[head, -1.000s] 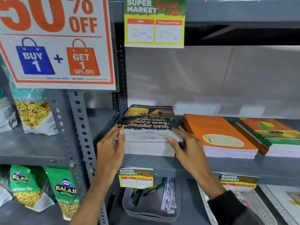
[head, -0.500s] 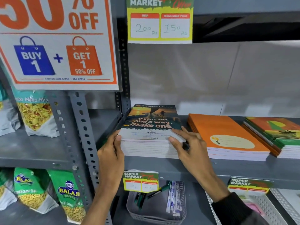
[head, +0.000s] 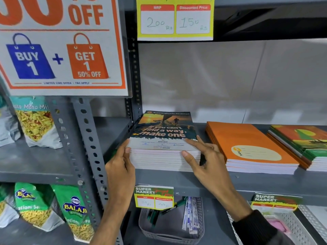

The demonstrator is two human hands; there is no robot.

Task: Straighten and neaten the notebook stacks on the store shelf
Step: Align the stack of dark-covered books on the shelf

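Note:
A stack of notebooks (head: 163, 135) with a sunset cover reading "If you can't find a way, make one" lies at the left end of the grey shelf (head: 203, 179). My left hand (head: 120, 167) presses against the stack's front left corner. My right hand (head: 203, 161) grips its front right corner, fingers on the top cover and thumb on the page edges. To the right lie an orange notebook stack (head: 247, 145) and a green-and-orange stack (head: 304, 144), the latter slightly fanned.
A perforated grey upright (head: 88, 138) stands just left of my left hand. Snack bags (head: 33, 124) fill the left bay. Below hang price tags (head: 154, 197), with a grey basket of pens (head: 169, 227) and a white basket (head: 283, 227) underneath. A discount sign (head: 60, 46) hangs above.
The top notebook, skewed a second ago, now sits square on the stack. Both hands have moved to the stack's front corners and the view has come closer.

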